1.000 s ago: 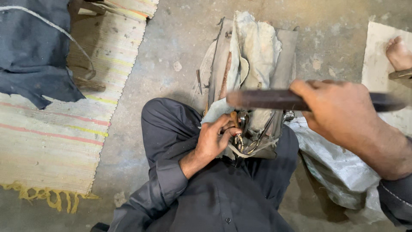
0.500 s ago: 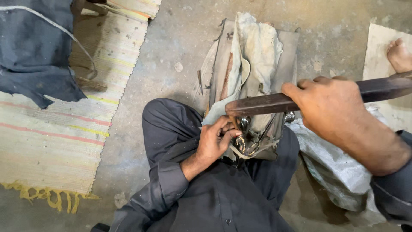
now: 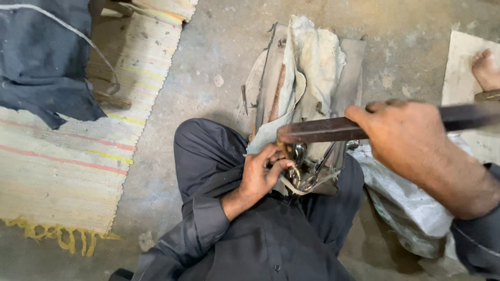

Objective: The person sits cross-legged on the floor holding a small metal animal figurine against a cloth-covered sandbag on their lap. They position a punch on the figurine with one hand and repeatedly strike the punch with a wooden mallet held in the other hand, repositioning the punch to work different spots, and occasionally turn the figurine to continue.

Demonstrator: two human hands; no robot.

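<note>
I sit on a concrete floor in dark grey clothes. My right hand [image 3: 403,140] grips a long dark flat metal bar [image 3: 323,130], held level above my lap with its end pointing left. Under the bar's end, my left hand [image 3: 263,171] pinches a small metal ring piece [image 3: 298,174] against a metal block stand [image 3: 312,99] draped with a dirty grey cloth [image 3: 317,57]. Other small shiny metal parts lie beside the ring, partly hidden by my fingers and the bar.
A striped woven mat [image 3: 67,156] with yellow fringe lies on the left, with a dark cloth [image 3: 41,57] on it. A white plastic sack [image 3: 411,208] sits by my right leg. Another person's bare foot [image 3: 487,67] rests on a pale slab at the far right.
The bar in my right hand has swung slightly up and down over the stand; now it sits level again. My left hand stays on the ring piece.
</note>
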